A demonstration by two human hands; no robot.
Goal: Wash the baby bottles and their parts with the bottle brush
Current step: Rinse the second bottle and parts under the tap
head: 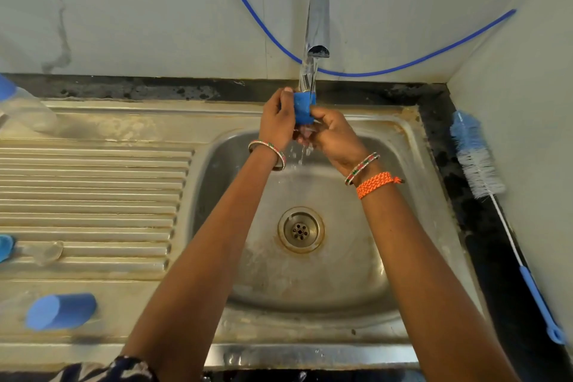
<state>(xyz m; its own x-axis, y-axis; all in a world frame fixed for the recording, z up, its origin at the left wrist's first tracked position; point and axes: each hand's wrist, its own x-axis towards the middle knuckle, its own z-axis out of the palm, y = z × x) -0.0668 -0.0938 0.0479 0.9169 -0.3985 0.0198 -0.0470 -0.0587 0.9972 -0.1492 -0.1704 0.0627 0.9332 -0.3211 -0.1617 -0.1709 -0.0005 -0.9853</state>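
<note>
The blue bottle collar (pixel 304 108) is held up under the tap (pixel 317 25), above the far edge of the sink (pixel 310 273), and the stream of water (pixel 307 76) falls straight into its open top. The left hand (pixel 277 124) is closed around the left side of the collar, with the thumb on its upper rim. The right hand (pixel 333 136) grips it from below and from the right; its fingers are curled under the collar, where something clear and wet shows, but I cannot tell if this is a teat or only water. Drops fall from between the two hands into the basin.

The bottle brush (pixel 477 158) is not in use. It lies on the dark table (pixel 483 242) at the right of the sink, along the wall, with the blue and white bristles at the far end and the thin blue handle pointing to the near side.

On the ribbed draining board (pixel 93 195) at the left lies a blue cap (pixel 62 311) on its side, near the front edge. A clear teat (pixel 46 253) rests on the ribs, just beside a small blue part (pixel 5 246) at the picture's border. At the far left corner stands a clear bottle (pixel 28 112), partly out of view. Each wrist carries a beaded bangle, and the right one also an orange thread band (pixel 376 183).
</note>
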